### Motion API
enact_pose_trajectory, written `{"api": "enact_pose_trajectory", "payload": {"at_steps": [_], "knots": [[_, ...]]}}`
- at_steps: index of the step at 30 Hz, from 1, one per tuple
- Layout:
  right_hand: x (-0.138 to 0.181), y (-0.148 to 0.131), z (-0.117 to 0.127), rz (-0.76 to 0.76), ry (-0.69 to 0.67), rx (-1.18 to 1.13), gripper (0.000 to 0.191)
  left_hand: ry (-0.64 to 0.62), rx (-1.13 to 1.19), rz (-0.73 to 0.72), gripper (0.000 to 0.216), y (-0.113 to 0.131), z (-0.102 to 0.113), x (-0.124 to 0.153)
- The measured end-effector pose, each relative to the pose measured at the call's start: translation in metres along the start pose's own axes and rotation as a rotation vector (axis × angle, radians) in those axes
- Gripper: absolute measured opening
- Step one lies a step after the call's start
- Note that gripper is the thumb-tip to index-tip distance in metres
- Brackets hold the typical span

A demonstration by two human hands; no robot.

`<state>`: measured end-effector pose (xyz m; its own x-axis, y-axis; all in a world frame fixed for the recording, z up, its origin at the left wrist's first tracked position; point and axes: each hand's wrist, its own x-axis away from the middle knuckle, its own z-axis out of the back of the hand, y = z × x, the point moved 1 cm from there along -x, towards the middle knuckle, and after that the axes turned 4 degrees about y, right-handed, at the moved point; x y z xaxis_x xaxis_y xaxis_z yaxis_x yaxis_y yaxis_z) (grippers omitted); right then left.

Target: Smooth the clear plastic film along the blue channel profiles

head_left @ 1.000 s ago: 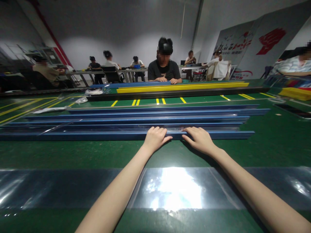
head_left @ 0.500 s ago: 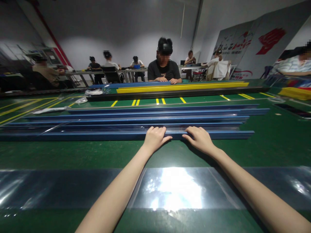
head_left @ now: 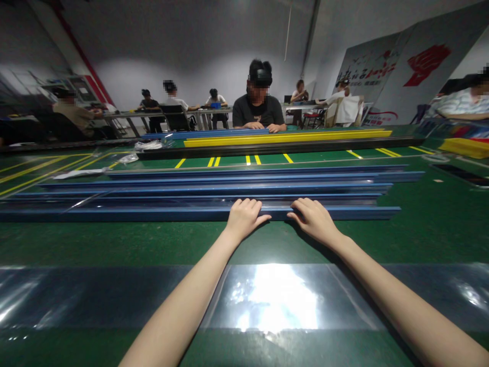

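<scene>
A long blue channel strip lies across the green table, nearest to me among several like it. My left hand grips its near wall, fingers curled over the top edge and thumb along the front. A short way to the right, my right hand holds the same strip in the same manner, its thumb at the front face. The fingertips of both hands are hidden behind the wall. Under my forearms a clear plastic sheet lies flat across the table and reflects bright light.
More blue strips lie parallel behind. Farther off are a black strip and a yellow strip. A person sits opposite, hands on the far strips. A phone-like dark object and a yellow tray are at the right.
</scene>
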<state>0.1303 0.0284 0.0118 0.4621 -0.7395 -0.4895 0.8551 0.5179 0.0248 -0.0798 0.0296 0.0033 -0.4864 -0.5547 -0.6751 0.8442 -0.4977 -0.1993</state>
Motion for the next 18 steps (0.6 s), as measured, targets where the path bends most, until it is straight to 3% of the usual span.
{"api": "enact_pose_trajectory", "payload": {"at_steps": [7,18], "knots": [[0.0,-0.01,0.003,0.061,-0.059,0.059,0.018,0.008,-0.018,0.008,0.043,0.0,-0.001,0.001],[0.002,0.011,0.008,0.005,-0.062,0.111,0.038,0.027,-0.013,-0.014,0.041,0.0,-0.002,0.001]]}}
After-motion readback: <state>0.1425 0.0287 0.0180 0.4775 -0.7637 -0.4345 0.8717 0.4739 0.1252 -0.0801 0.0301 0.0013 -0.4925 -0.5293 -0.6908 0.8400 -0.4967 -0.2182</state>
